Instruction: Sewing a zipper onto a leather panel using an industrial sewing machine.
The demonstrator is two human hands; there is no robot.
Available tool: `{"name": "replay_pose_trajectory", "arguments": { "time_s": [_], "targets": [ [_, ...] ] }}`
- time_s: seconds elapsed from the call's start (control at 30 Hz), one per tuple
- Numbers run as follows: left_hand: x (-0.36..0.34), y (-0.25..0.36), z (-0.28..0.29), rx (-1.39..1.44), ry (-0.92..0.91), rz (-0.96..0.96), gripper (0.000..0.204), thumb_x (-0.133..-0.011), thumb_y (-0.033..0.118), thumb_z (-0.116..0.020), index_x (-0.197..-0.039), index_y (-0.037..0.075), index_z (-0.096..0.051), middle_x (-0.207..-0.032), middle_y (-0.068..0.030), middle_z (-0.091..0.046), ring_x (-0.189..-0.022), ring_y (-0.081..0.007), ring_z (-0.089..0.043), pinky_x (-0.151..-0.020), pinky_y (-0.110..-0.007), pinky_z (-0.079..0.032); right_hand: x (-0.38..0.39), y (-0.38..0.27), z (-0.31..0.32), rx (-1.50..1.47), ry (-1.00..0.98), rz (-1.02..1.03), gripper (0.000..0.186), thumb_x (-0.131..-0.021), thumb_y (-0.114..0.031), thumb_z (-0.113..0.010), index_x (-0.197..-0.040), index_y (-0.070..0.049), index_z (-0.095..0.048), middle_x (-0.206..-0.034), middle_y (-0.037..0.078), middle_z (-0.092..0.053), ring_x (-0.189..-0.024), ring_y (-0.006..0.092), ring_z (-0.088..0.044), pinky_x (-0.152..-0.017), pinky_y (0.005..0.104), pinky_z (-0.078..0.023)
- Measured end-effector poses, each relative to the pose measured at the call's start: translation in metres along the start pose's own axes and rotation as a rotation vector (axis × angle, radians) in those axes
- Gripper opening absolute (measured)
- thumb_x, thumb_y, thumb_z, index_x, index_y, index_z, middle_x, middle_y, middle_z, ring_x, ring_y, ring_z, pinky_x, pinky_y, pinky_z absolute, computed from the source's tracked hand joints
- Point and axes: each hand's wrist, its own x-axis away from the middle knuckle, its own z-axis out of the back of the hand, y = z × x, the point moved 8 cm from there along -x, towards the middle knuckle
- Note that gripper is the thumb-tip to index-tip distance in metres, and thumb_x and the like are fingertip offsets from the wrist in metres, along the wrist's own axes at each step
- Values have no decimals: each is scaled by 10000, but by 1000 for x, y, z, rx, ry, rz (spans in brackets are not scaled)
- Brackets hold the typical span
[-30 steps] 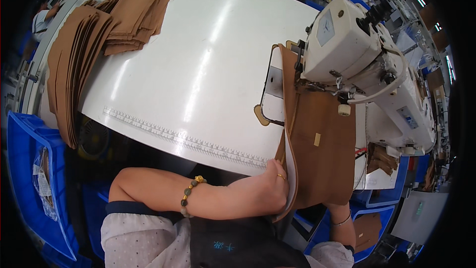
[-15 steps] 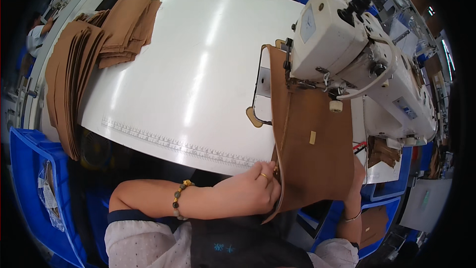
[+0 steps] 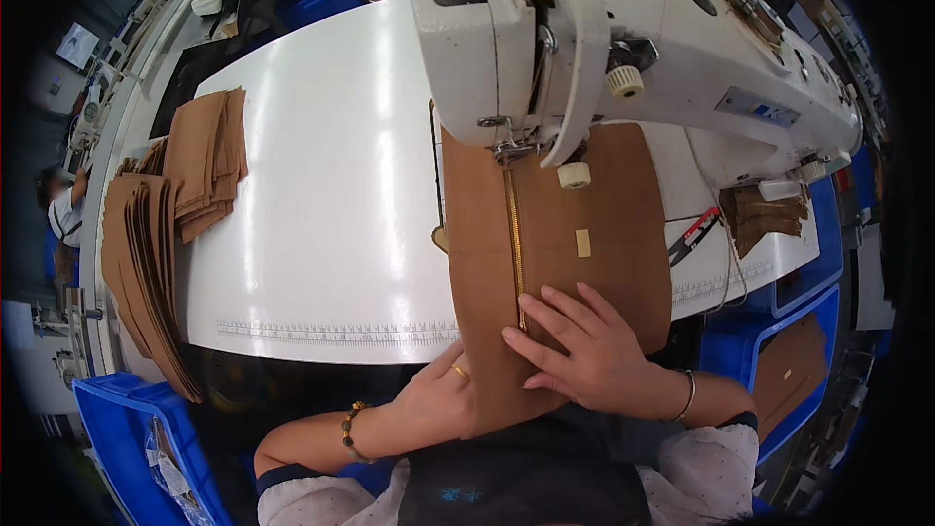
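Under the white sewing machine (image 3: 497, 68) lies a brown leather-like panel (image 3: 623, 205), its far part beneath the machine head. A gold-toothed zipper (image 3: 517, 224) runs down it from the needle area, and a small pale tag (image 3: 583, 244) sits to the right of the zipper. My left hand (image 3: 443, 394) grips the panel's left edge near the front, its fingertips partly hidden by the panel. Flat on the panel rests my right hand (image 3: 584, 351), fingers spread, with fingertips at the zipper's near end.
Stacked brown pieces (image 3: 205, 161) lie at the table's left, with longer folded ones (image 3: 141, 263) hanging over its edge. Red-and-black thread snips (image 3: 696, 234) and brown scraps (image 3: 765, 219) are on the right. Blue bins (image 3: 146, 429) flank me. A printed ruler (image 3: 336, 333) follows the front edge.
The panel now lies flatter, exposing the zipper. My right hand has moved from the panel's right edge onto its top. My left hand still holds the left edge. The whole view has shifted.
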Motion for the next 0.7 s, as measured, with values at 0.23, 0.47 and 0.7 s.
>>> {"name": "replay_pose_trajectory", "arguments": {
  "time_s": [0.23, 0.47, 0.7],
  "targets": [
    [10, -18, 7, -55, 30, 123, 332, -780, 119, -685, -1105, 99, -753, -1177, -76, -728, -1088, -272, -690, -964, -446, -575, 11, -3, -8, 59, 35, 11, 585, -905, -469, -676, -1382, -135, -617, -1452, 153, -555, -1337, 361, -531, -1071, 603, -428],
    [-9, -69, 39, -119, 135, 346, 401, -773, 155, -784, -1152, 55, -700, -1237, -104, -688, -1188, -296, -638, -1015, -462, -513, 11, -4, -7, 19, 65, 36, 575, -900, -427, -697, -1354, -83, -624, -1354, 168, -605, -1300, 366, -556, -1055, 572, -459],
    [-38, -81, 5, -51, -90, 335, 761, -794, 459, -782, -1405, 50, -584, -1449, -112, -576, -1389, -340, -512, -1142, -514, -407, -11, 3, 13, -52, 27, 109, 536, -885, -373, -711, -1288, -28, -635, -1303, 161, -626, -1241, 360, -586, -1021, 504, -494]
  ]
}}
